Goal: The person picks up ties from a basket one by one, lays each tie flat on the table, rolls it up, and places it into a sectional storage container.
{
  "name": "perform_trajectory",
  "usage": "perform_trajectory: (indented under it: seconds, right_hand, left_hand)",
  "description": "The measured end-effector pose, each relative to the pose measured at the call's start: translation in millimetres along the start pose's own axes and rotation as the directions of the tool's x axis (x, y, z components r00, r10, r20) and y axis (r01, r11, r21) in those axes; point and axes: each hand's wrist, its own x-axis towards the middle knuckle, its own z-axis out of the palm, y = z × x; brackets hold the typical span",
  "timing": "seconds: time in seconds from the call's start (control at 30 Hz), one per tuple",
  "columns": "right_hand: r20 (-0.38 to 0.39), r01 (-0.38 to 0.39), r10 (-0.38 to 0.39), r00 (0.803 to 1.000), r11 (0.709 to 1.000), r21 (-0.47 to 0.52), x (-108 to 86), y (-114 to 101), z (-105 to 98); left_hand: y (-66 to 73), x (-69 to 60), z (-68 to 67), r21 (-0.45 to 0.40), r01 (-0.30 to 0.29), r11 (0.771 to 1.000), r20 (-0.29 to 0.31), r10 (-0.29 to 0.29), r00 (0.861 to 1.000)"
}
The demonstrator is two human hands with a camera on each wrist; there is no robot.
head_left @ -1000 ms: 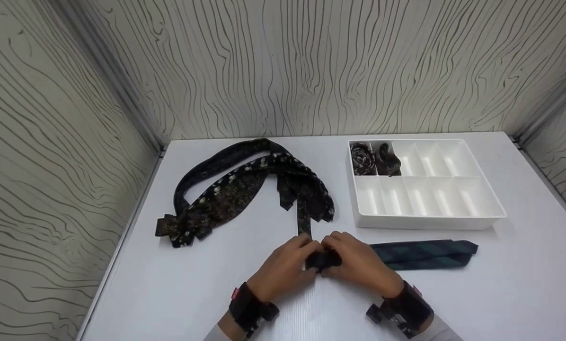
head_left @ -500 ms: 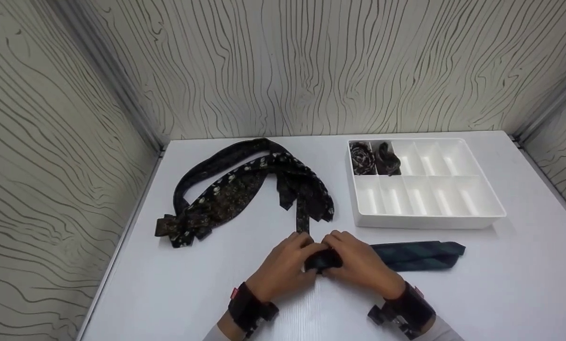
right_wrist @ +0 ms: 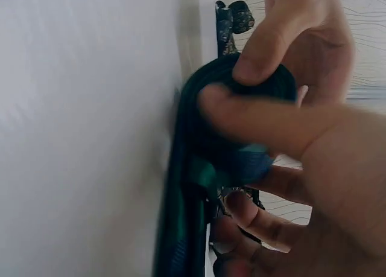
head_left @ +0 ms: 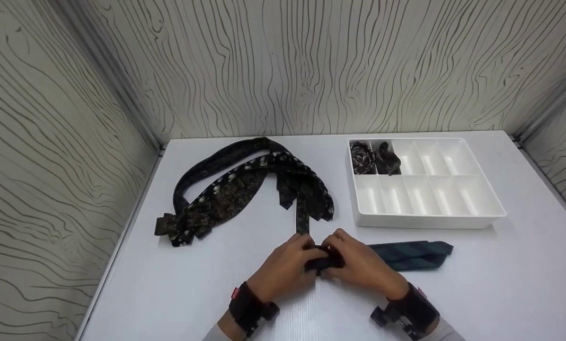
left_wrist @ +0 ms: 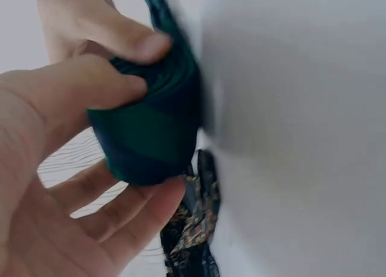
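Tie tail (head_left: 413,255) has drawn closer in, so less remains unrolled, my left hand (head_left: 284,266) and right hand (head_left: 362,266) gripping the roll (left_wrist: 148,138).

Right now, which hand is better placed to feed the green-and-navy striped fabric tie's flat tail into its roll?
Right, likely: the right hand grips the roll on the side where the flat tail extends. The left hand grips the opposite side, farther from the tail.

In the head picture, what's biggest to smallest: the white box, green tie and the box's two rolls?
1. White box
2. Green tie
3. Left roll and right roll: too alike to rank
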Motion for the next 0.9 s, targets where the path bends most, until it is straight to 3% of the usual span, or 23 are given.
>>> perform_trajectory:
  seconds: [0.2,0.33,0.5,0.73,0.9]
  right_hand:
    - [0.037,-0.020,0.019,0.999,0.999,0.029,-0.7,1.1,-1.6]
    - [0.063,-0.033,0.030,0.998,0.999,0.035,-0.2,1.4,-2.3]
    - [0.090,-0.027,0.024,0.996,0.999,0.035,0.0,2.9,-2.6]
    - [0.072,0.020,-0.020,0.997,1.000,0.001,-2.6,-0.6,-2.3]
    - [0.053,0.030,-0.029,0.998,1.000,-0.007,-1.5,-2.7,-3.0]
  left_hand:
    - [1.1,-1.6,-2.2,-0.039,0.029,0.999,-0.003,-0.029,1.000]
    - [0.1,-2.0,-4.4,-0.007,0.001,1.000,-0.019,-0.002,1.000]
    - [0.1,-0.7,-4.2,0.010,-0.012,1.000,0.006,0.012,1.000]
    - [2.5,-0.4,-3.8,-0.020,-0.015,1.000,0.005,0.015,1.000]
    - [2.7,0.9,-2.6,0.009,-0.037,0.999,-0.018,0.037,0.999]
